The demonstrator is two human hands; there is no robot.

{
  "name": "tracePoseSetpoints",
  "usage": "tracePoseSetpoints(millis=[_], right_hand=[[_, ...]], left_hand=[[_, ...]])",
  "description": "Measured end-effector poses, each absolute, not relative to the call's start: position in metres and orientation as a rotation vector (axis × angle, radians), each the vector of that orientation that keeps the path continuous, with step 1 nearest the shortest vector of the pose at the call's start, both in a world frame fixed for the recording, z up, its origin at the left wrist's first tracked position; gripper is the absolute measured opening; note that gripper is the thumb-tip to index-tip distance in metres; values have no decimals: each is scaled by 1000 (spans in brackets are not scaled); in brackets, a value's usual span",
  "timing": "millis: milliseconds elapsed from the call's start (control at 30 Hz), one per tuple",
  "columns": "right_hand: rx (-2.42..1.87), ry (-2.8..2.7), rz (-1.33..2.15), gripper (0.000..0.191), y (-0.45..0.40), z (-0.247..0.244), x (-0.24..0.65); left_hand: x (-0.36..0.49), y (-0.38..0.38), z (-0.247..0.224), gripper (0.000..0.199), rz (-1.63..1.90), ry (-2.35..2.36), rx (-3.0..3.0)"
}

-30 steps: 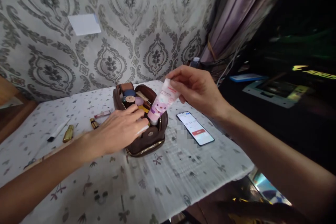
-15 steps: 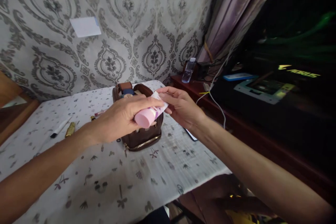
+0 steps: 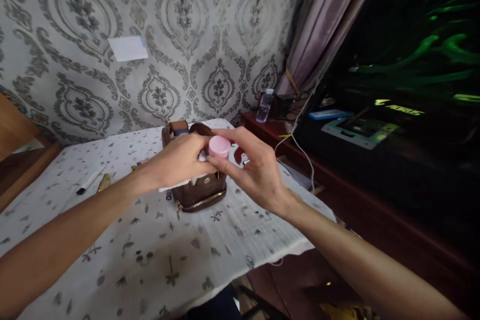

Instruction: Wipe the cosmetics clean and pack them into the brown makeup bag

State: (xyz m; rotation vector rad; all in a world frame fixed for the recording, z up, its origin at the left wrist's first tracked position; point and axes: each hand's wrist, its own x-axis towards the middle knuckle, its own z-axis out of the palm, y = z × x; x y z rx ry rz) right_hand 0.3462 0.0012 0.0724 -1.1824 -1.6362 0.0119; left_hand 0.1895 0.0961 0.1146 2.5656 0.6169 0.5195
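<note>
Above the brown bag, the pink cap [image 3: 219,146] of a tube faces up toward me. My right hand [image 3: 258,167] has its thumb and forefinger closed round the sides of this cap. My left hand [image 3: 180,160] is closed on the tube's body just left of the cap, and most of the body is hidden by the hand. A white edge shows under the left palm. Behind and below both hands stands the open brown bag [image 3: 198,195] with a gold zipper, its inside mostly covered by the hands.
On the patterned cloth [image 3: 157,260] at left lie a white brush [image 3: 90,181] and a gold tube [image 3: 104,182]. A clear bottle [image 3: 264,106] stands on the dark red cabinet at the back right, near a white cable [image 3: 305,150]. A dark computer case fills the right.
My right hand has moved from the tube's white end to the pink cap. The tube has turned, so the cap now points up and right. The view has shifted slightly.
</note>
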Motion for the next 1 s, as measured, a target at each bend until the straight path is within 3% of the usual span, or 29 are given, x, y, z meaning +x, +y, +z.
tracePoseSetpoints(millis=[167,333,567,1000], right_hand=[[-1165,-1430,207,36,13,64,367],[-1137,-1348,340,41,23,53,380],[-1063,-1335,392,36,31,51,386],[-1168,-1669,453,26,40,29,376]], left_hand=[[179,88,99,31,279,719,2631],[170,78,70,24,129,871,2884],[157,77,49,24,235,694,2920],[151,84,46,32,388,863,3097]])
